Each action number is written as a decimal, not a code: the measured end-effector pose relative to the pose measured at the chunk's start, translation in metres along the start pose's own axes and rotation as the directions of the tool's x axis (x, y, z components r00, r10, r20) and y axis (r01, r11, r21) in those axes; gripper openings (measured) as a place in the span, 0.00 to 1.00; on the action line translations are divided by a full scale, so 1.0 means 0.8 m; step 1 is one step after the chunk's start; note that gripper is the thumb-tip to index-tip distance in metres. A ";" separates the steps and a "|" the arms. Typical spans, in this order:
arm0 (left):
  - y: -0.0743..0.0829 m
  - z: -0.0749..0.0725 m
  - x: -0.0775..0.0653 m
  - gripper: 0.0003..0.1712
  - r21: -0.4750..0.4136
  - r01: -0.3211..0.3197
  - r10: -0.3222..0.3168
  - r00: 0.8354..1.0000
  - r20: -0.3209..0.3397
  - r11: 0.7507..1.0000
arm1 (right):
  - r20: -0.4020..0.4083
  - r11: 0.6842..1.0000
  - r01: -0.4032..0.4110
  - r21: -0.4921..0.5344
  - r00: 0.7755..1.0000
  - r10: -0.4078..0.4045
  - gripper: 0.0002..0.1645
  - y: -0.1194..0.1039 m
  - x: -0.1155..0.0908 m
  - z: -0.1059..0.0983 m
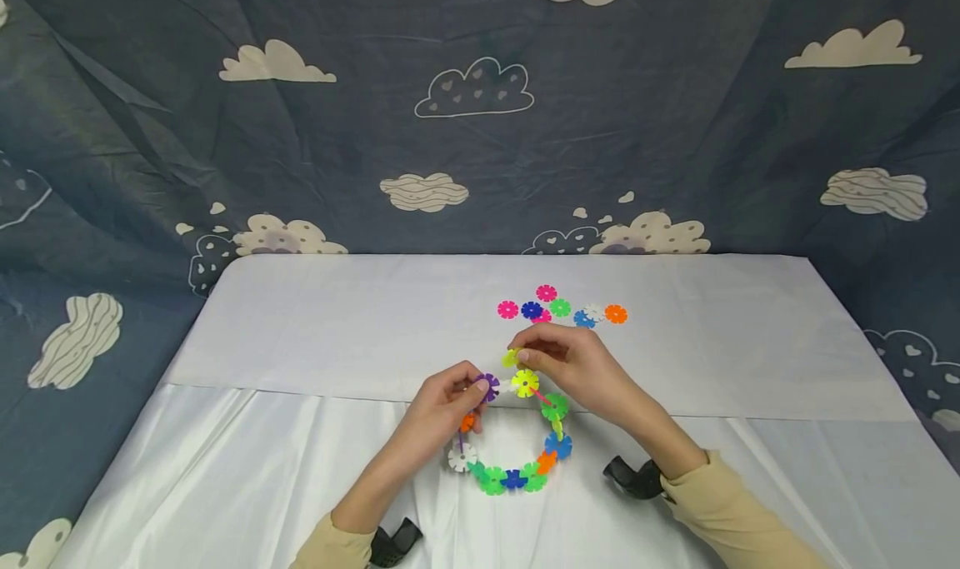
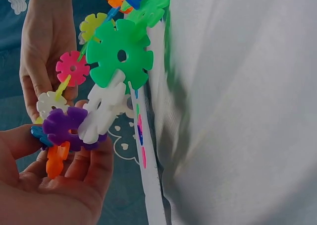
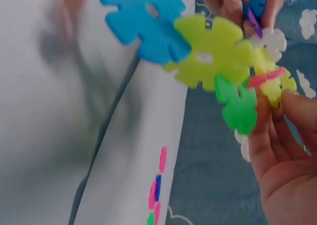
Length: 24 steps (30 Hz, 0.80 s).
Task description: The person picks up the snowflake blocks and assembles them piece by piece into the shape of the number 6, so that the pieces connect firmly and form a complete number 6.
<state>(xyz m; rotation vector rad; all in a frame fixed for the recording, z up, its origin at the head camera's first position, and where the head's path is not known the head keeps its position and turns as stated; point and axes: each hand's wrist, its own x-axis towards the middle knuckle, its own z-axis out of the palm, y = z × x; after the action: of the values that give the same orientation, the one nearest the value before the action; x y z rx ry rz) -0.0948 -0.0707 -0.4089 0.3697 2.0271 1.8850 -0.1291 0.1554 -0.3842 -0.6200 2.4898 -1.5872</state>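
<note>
The left hand (image 1: 447,404) pinches a purple disc (image 1: 491,386) between thumb and fingers; the right hand (image 1: 576,366) pinches a yellow disc (image 1: 512,358) by its edge. The purple disc belongs to a ring (image 1: 513,479) of notched discs slotted edge to edge, between the hands over the white cloth (image 1: 300,327). The ring is roughly round with no clear long axis; its held side points away from the person and its free curve towards them. Whether the yellow disc is slotted in, I cannot tell.

The left wrist view shows a blue piece (image 2: 39,134) under the left thumb, which the head view does not make out. Both wrist views show neighbouring discs turned at differing angles. Beyond the hands, loose discs (image 1: 559,307) lie flat on the cloth, pink, blue, green, white and orange. Farther out hangs a dark backdrop (image 1: 360,144) printed with clouds.
</note>
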 end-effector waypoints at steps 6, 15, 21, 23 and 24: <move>-0.001 -0.001 0.000 0.13 -0.009 -0.004 0.004 1.000 0.005 1.000 | 0.024 0.999 0.024 -0.038 0.999 -0.023 0.07 -0.007 0.001 0.008; -0.005 -0.002 0.001 0.15 -0.026 -0.006 0.006 1.000 -0.008 1.000 | 0.048 0.994 0.067 -0.083 0.997 -0.063 0.07 -0.006 -0.001 0.009; -0.007 -0.001 0.001 0.14 -0.035 0.000 0.000 1.000 -0.010 0.999 | 0.051 0.997 0.061 -0.045 0.997 -0.059 0.11 -0.002 -0.002 0.012; -0.007 -0.001 0.001 0.14 -0.030 -0.007 0.007 1.000 -0.011 1.000 | 0.044 0.998 0.058 -0.008 0.997 -0.057 0.11 0.001 -0.003 0.012; -0.007 -0.001 0.001 0.14 -0.030 -0.011 0.011 1.000 -0.012 0.999 | 0.040 0.998 0.055 0.012 0.998 -0.055 0.11 0.002 -0.003 0.012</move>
<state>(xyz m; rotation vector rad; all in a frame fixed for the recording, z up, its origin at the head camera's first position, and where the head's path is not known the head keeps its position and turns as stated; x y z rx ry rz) -0.0956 -0.0712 -0.4145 0.3635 2.0062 1.9260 -0.1243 0.1486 -0.3902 -0.7177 2.4543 -1.5888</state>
